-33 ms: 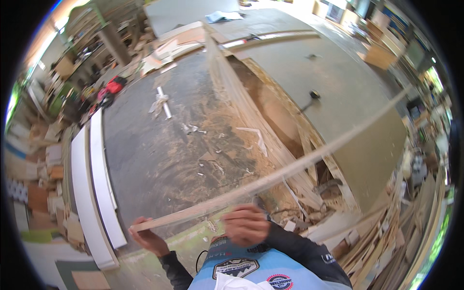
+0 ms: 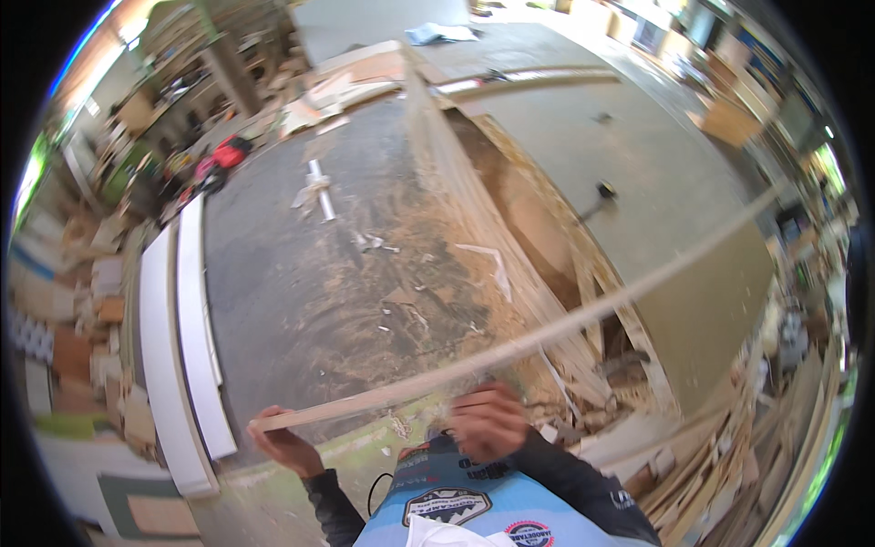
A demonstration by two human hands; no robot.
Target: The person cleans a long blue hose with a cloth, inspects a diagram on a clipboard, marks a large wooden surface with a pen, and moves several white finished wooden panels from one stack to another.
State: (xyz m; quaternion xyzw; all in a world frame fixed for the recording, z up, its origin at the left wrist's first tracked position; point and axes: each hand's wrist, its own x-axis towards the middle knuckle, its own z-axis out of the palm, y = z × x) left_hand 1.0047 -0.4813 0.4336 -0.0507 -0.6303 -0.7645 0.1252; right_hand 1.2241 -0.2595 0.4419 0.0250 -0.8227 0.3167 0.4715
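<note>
A long, thin wooden strip (image 2: 538,339) slants across the view, from the near left up to the far right. My left hand (image 2: 284,447) grips its near end, fingers and thumb wrapped around it. Just below the strip, my right hand (image 2: 490,421) is closed with its fingers curled and slightly blurred. It appears apart from the strip, and whatever it may hold is hidden. Beneath the strip is a dark, sawdust-covered worktop (image 2: 319,301) with wood shavings and white scraps on it.
White boards (image 2: 173,356) stand along the left edge. A grey panel (image 2: 674,173) with a small black object (image 2: 605,190) lies to the right, beside a trough (image 2: 529,228) of sawdust. Offcuts (image 2: 729,456) pile up at the near right. Red items (image 2: 232,150) sit at the back left.
The whole view has shifted slightly. My right hand is a little farther right along the strip; my left hand keeps its grip on the strip's end.
</note>
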